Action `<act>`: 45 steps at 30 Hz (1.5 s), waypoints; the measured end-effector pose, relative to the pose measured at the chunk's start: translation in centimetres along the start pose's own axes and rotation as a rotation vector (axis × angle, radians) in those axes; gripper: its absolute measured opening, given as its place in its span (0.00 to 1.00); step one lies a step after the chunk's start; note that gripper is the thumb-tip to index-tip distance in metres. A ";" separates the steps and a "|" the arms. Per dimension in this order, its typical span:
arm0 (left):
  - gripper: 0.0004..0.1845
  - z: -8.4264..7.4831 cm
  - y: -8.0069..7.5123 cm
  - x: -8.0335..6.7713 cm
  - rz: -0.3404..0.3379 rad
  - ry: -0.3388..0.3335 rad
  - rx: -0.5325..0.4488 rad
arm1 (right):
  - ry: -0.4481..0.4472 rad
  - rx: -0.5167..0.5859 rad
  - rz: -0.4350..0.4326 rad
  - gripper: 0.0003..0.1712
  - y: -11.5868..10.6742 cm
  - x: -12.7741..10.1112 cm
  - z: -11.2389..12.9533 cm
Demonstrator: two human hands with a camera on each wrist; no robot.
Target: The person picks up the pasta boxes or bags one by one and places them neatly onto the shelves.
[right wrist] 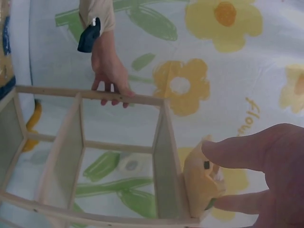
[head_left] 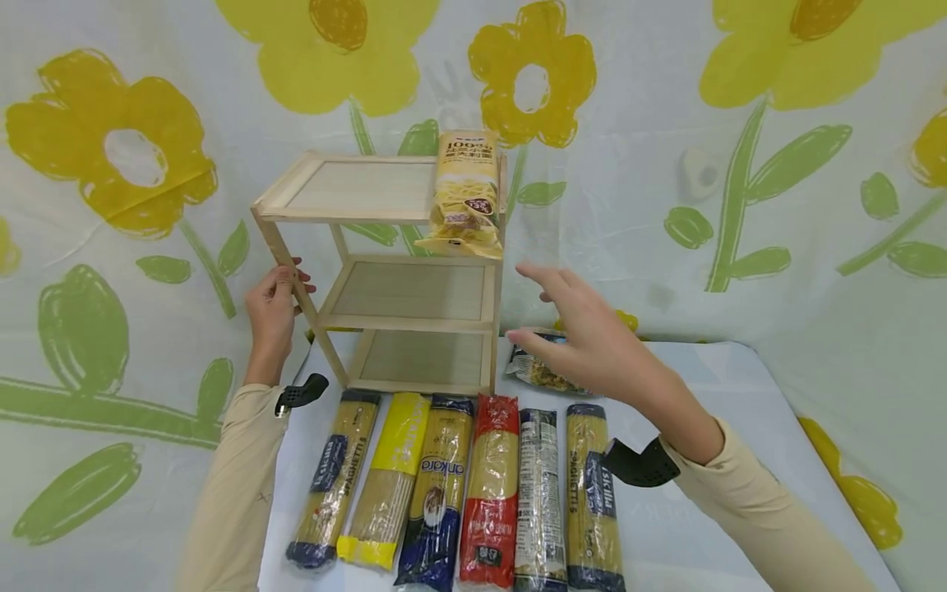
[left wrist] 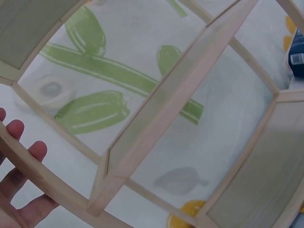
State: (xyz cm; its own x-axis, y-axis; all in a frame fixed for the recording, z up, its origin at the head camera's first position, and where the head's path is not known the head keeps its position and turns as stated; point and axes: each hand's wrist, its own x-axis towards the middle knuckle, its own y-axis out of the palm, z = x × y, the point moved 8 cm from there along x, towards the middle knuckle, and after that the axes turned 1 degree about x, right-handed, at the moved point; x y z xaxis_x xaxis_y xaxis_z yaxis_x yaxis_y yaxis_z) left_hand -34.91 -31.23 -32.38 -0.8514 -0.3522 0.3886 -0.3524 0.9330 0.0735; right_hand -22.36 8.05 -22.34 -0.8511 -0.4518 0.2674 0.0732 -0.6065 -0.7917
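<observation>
A three-tier wooden shelf (head_left: 340, 216) stands at the back of the white table (head_left: 710, 386). My left hand (head_left: 284, 284) grips its left front post; the fingers (left wrist: 37, 151) curl round the wood (left wrist: 161, 109). A yellow pasta packet (head_left: 464, 193) lies on the right of the top tier, and its end hangs over the front edge. My right hand (head_left: 547, 308) hovers open just right of the shelf, fingers spread, holding nothing. In the right wrist view the right hand (right wrist: 237, 175) is close to the packet (right wrist: 199, 183) on the shelf (right wrist: 161, 156), not touching it.
Several long spaghetti packets (head_left: 488, 489) lie side by side along the table's front. A small dark packet (head_left: 536, 370) lies below my right hand, beside the shelf's foot. A flowered cloth (head_left: 740, 164) hangs behind and around the table.
</observation>
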 end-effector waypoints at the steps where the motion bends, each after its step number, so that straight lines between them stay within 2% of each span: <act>1: 0.17 0.2 -0.1 0.1 -0.003 0.001 -0.008 | 0.001 0.003 0.003 0.40 0.1 -0.4 -0.1; 5: 0.17 1.3 -0.5 0.7 -0.017 0.001 -0.022 | 0.015 0.031 0.014 0.39 0.4 -2.0 -0.9; 10: 0.18 1.6 -0.7 1.0 -0.030 0.010 -0.017 | 0.018 0.039 0.015 0.39 1.0 -3.6 -1.8; 21: 0.17 0.8 0.3 0.2 -0.020 0.026 -0.020 | 0.091 0.020 0.016 0.38 2.7 -7.1 -4.7; 25: 0.16 -0.6 0.4 -0.3 -0.011 0.050 -0.008 | 0.105 0.041 0.007 0.37 3.5 -8.3 -5.5; 28: 0.16 -1.1 0.3 -0.5 -0.017 0.065 -0.004 | 0.116 0.053 0.007 0.36 4.3 -9.1 -6.1; 38: 0.17 -0.8 0.3 -0.5 -0.014 0.072 -0.002 | 0.297 0.105 0.056 0.36 7.5 -13.1 -9.0; 45: 0.17 -0.7 0.0 -0.5 -0.028 0.073 0.031 | 0.476 0.149 0.126 0.40 10.4 -15.6 -11.8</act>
State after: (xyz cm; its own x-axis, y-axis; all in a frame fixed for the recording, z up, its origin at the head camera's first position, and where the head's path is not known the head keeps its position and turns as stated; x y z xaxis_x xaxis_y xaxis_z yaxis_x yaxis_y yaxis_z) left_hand -34.24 -30.99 -31.86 -0.8112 -0.3705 0.4525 -0.3882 0.9198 0.0571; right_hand -14.45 16.49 -41.18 -0.9707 -0.2006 -0.1322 0.2343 -0.6692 -0.7052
